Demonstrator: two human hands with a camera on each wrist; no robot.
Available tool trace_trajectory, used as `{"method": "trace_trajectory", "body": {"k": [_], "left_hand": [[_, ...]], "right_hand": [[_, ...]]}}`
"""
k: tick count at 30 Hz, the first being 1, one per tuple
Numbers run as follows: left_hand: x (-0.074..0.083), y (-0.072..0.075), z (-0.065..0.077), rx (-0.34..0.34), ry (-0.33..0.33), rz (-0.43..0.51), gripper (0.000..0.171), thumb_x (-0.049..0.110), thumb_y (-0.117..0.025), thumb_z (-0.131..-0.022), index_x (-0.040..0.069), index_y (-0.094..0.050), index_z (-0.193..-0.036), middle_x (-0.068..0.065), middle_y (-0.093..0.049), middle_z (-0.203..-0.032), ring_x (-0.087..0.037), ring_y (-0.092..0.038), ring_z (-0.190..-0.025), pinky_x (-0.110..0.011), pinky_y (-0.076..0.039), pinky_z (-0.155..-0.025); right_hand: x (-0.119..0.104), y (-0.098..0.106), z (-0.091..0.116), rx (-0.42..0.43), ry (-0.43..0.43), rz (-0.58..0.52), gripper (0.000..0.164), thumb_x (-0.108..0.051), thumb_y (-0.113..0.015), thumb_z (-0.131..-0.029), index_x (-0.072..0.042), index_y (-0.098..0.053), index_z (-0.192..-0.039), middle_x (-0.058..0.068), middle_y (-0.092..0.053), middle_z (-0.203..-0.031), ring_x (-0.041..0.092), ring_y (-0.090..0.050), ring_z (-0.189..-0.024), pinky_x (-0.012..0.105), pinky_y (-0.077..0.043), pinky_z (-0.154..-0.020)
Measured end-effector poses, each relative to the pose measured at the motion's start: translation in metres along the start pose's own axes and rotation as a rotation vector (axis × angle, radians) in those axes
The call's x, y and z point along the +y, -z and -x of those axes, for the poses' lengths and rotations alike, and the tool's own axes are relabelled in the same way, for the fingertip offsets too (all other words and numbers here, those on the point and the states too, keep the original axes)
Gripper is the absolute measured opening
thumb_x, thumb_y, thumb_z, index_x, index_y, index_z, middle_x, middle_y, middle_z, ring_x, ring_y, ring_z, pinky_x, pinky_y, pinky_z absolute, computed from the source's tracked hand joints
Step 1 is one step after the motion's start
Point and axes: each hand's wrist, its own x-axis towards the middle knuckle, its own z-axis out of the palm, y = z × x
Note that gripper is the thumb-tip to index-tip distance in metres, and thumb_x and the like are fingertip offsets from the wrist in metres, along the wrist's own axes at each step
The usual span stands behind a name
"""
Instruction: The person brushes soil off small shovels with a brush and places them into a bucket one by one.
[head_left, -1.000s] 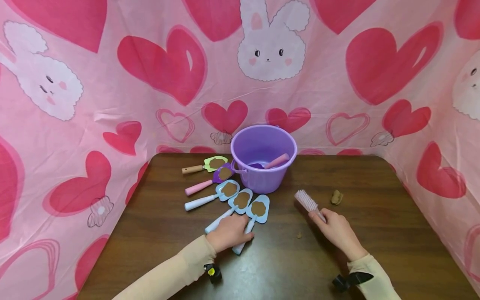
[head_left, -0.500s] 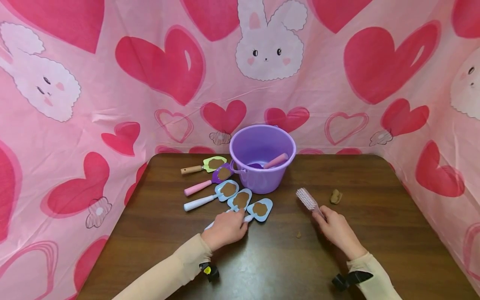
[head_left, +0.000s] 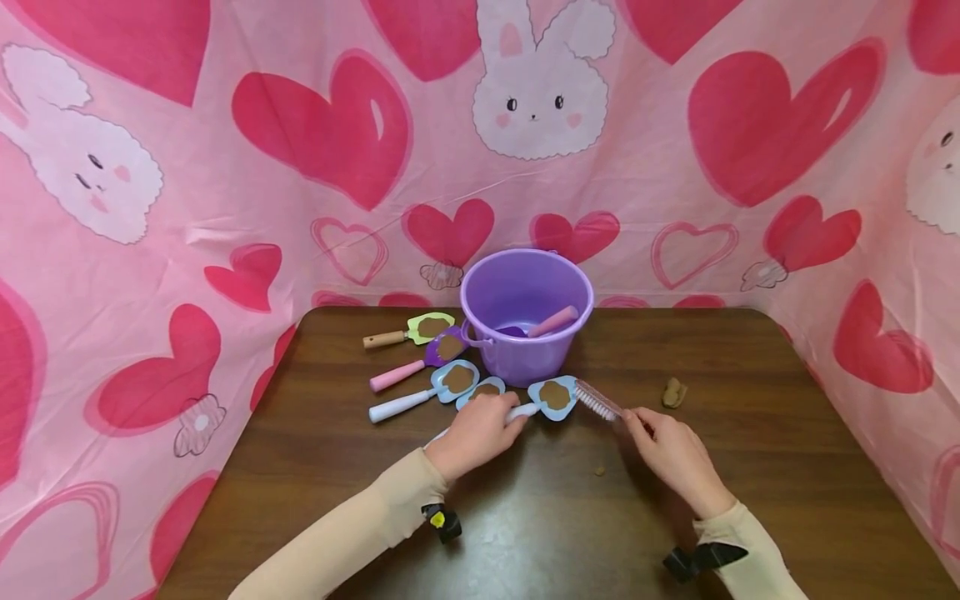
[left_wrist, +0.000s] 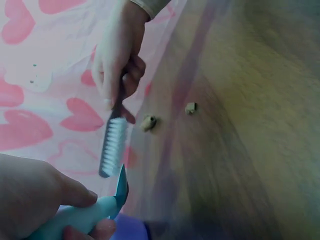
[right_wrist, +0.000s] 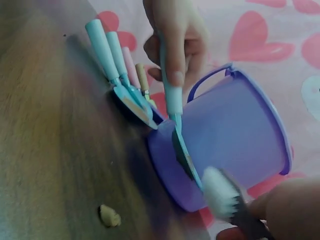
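Note:
My left hand (head_left: 478, 435) grips the white handle of a light blue toy trowel (head_left: 570, 385), held up off the table in the right wrist view. A brown patch shows on its blade. My right hand (head_left: 672, 454) holds a scrub brush (head_left: 597, 401) with white bristles and a pinkish back by its handle. The bristle end is right at the tip of the trowel's blade in the head view. In the left wrist view the brush (left_wrist: 113, 147) stands just above the blade (left_wrist: 121, 187). Part of the trowel's handle is hidden under the left fingers.
A purple bucket (head_left: 525, 354) stands behind the hands, a pink-handled tool (head_left: 555, 322) inside. Left of it lie several brown-patched trowels: light blue (head_left: 401, 406), purple (head_left: 397, 375) and green (head_left: 386, 339). A brown lump (head_left: 673, 393) and a crumb (head_left: 599, 472) lie right.
The left hand has taken up the nearest blue trowel and swung its blade right, toward the brush. The right hand has turned the brush so its bristles face down and left.

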Motion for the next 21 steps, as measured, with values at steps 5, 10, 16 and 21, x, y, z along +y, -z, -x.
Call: {"method": "trace_trajectory", "body": {"k": [5,10,16,21], "left_hand": [[0.008,-0.004,-0.012,0.032,-0.016,-0.036,0.017,0.021,-0.073,-0.096,0.010,-0.066,-0.086,0.000,-0.056,-0.065,-0.022,-0.059,-0.058,-0.035,-0.045,-0.051],[0.013,-0.007,-0.019,0.019,-0.011,-0.068,0.021,0.024,-0.071,-0.098,0.012,-0.063,-0.083,0.001,-0.056,-0.066,-0.022,-0.060,-0.058,-0.036,-0.045,-0.052],[0.018,-0.009,-0.022,0.007,-0.017,-0.062,0.024,0.023,-0.072,-0.098,0.012,-0.061,-0.080,0.002,-0.052,-0.064,-0.019,-0.055,-0.058,-0.034,-0.044,-0.054],[0.028,-0.009,-0.023,0.040,-0.075,-0.107,0.029,0.021,-0.072,-0.098,0.012,-0.058,-0.073,0.000,-0.054,-0.063,-0.024,-0.063,-0.061,-0.038,-0.047,-0.055]], "right_hand": [[-0.008,-0.001,-0.002,0.084,0.061,-0.037,0.026,-0.028,-0.065,-0.103,-0.006,-0.075,-0.112,0.001,-0.066,-0.079,0.017,-0.051,-0.065,0.035,-0.041,-0.061],[-0.015,-0.006,-0.005,0.105,0.097,-0.035,0.021,-0.027,-0.069,-0.101,-0.008,-0.076,-0.106,-0.004,-0.062,-0.073,0.015,-0.050,-0.065,0.034,-0.041,-0.062],[-0.020,-0.012,-0.007,0.077,0.121,-0.022,0.018,-0.026,-0.069,-0.101,-0.009,-0.072,-0.098,-0.005,-0.052,-0.068,0.012,-0.046,-0.060,0.030,-0.036,-0.056],[-0.021,-0.016,-0.008,0.107,0.191,0.031,0.017,-0.019,-0.073,-0.098,-0.014,-0.064,-0.084,-0.008,-0.043,-0.062,0.010,-0.041,-0.055,0.029,-0.033,-0.051]]}}
